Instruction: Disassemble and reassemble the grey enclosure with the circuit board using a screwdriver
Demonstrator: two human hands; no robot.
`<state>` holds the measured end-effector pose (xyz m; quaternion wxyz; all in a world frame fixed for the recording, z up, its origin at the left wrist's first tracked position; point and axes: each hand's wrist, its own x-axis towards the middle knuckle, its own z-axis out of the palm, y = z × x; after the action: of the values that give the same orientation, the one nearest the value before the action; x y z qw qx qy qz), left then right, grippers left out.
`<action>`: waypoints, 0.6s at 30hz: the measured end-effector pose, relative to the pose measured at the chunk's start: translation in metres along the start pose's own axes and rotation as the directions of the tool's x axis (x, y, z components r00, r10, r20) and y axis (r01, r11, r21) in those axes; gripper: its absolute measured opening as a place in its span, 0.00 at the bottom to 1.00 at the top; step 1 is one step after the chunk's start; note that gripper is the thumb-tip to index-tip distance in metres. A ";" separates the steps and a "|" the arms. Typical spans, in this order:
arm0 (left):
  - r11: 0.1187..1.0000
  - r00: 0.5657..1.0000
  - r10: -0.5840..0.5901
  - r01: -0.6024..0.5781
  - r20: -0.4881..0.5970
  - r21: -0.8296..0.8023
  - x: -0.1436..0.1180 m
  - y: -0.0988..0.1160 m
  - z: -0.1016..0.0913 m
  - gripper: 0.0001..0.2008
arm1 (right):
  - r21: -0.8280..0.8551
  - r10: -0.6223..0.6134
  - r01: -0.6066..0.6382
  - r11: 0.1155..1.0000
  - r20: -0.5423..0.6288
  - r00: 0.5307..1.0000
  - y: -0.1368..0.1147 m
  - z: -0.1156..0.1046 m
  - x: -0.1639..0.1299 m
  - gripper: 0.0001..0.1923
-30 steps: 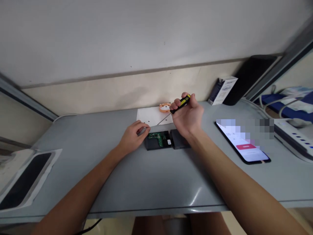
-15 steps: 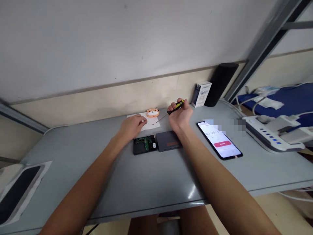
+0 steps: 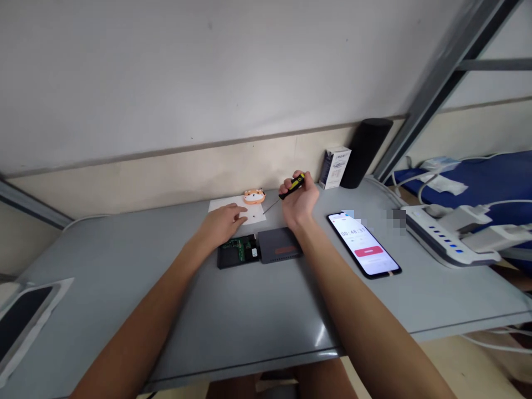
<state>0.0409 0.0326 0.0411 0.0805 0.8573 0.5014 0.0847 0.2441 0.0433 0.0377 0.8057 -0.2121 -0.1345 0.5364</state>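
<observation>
Fingers of the right hand (image 3: 300, 202) wrap tight around a light, stiff screwdriver (image 3: 291, 186) by its fat handle, at 12 o'clock of the open box (image 3: 238, 251), while the left hand (image 3: 220, 223) lies flat on white paper (image 3: 233, 210).

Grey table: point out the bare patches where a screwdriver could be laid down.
Bare: the grey table in front of the opened device and its cover, and between the left forearm and the tray. Crowded: around the paper, left hand, right hand, screwdriver and phone.
</observation>
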 end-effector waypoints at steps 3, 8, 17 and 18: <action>0.998 0.999 0.034 -0.034 0.004 -0.057 -0.024 0.004 0.000 0.25 | -0.103 -0.115 0.127 0.987 0.116 0.987 -0.002 0.001 0.000 0.22; 0.974 0.980 0.151 -0.126 0.126 -0.187 -0.052 0.006 0.013 0.41 | -0.338 -0.158 0.289 0.895 0.365 0.917 -0.008 0.002 -0.007 0.24; 0.969 0.995 0.098 -0.088 0.030 -0.232 -0.057 -0.004 0.020 0.42 | -0.647 -0.064 0.645 0.407 0.684 0.726 -0.011 0.000 -0.033 0.26; 0.962 0.995 0.099 -0.095 0.005 -0.254 -0.057 -0.004 0.020 0.42 | -0.661 -0.033 0.666 0.347 0.701 0.713 -0.013 0.002 -0.037 0.26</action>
<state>0.0140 -0.0164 0.0173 0.1898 0.8642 0.4432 0.1442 0.2393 0.0058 0.0465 0.5859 -0.3909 -0.6754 0.2183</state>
